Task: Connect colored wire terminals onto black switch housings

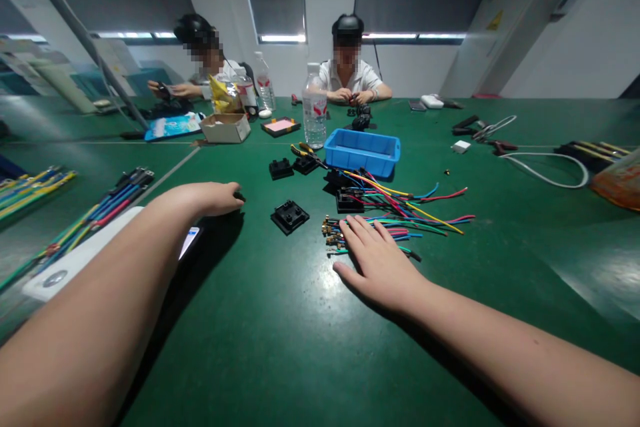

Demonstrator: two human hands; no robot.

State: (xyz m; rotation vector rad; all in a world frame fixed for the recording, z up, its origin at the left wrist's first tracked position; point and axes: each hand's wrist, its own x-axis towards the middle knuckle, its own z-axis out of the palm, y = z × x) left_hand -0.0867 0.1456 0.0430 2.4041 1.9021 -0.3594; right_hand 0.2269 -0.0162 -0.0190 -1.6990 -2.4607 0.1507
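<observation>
My right hand [373, 257] lies palm down with its fingers spread over a bundle of coloured wires [400, 233] with brass-coloured ends. Left of centre, my left hand [223, 199] is low over the green table [280, 347], its fingers bent toward the tabletop; a small dark shape shows at the fingertips, too small to name. Between the hands sits a square black plastic part [291, 215]. More black parts [281, 168] lie behind it, beside yellow-handled pliers [309, 153]. Another group of wires [400, 193] spreads out behind my right hand, by a black block [349, 200].
A blue bin [363, 153] and a water bottle [315, 110] stand beyond the parts. Wire bundles [107, 207] and a phone [189, 241] lie left. Two people sit across the table. A white cable [550, 177] curls at right.
</observation>
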